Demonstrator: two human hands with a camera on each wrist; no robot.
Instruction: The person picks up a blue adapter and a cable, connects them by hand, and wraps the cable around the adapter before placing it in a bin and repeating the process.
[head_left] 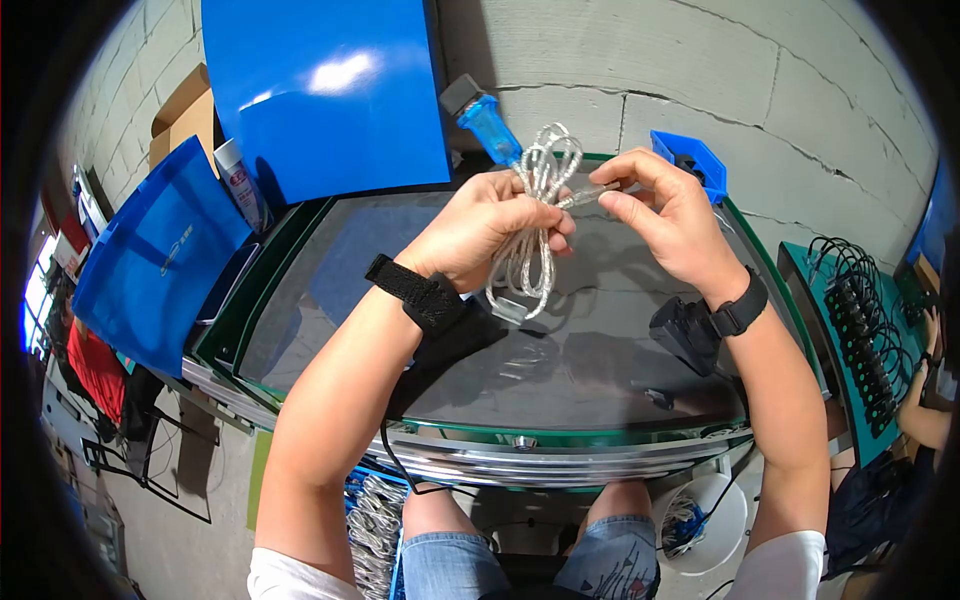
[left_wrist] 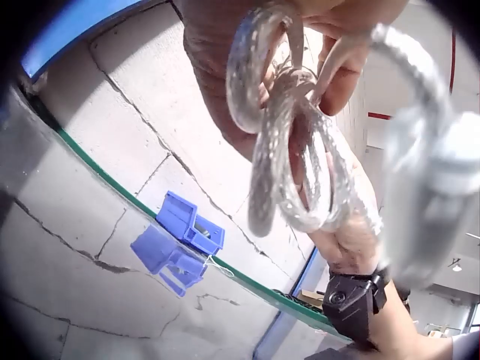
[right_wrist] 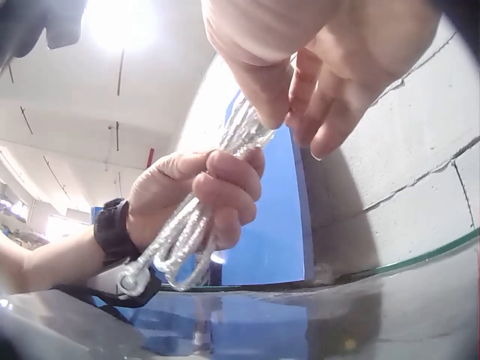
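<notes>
A coiled silvery, see-through cable (head_left: pixel 540 165) is held up over the table. My left hand (head_left: pixel 492 225) grips the bundle round its middle, loops showing above and below the fist. One end bears a blue connector with a dark cap (head_left: pixel 485 120), pointing up and left; a clear connector (head_left: pixel 510 312) hangs below the loops. To the right of the bundle, thumb and fingers of my right hand (head_left: pixel 665 215) pinch a thin strand of the cable. In the right wrist view, loops (right_wrist: pixel 184 240) hang below the left fist (right_wrist: pixel 217 187), and the right fingertips cover the pinched part.
Beneath the hands lies a dark glossy tabletop (head_left: pixel 600 390) with a green edge. A small blue bin (head_left: pixel 705 165), a spray can (head_left: pixel 240 185) and blue panels (head_left: pixel 330 110) stand round it. Below are a crate of coiled cables (head_left: pixel 375 530) and a white bucket (head_left: pixel 725 520).
</notes>
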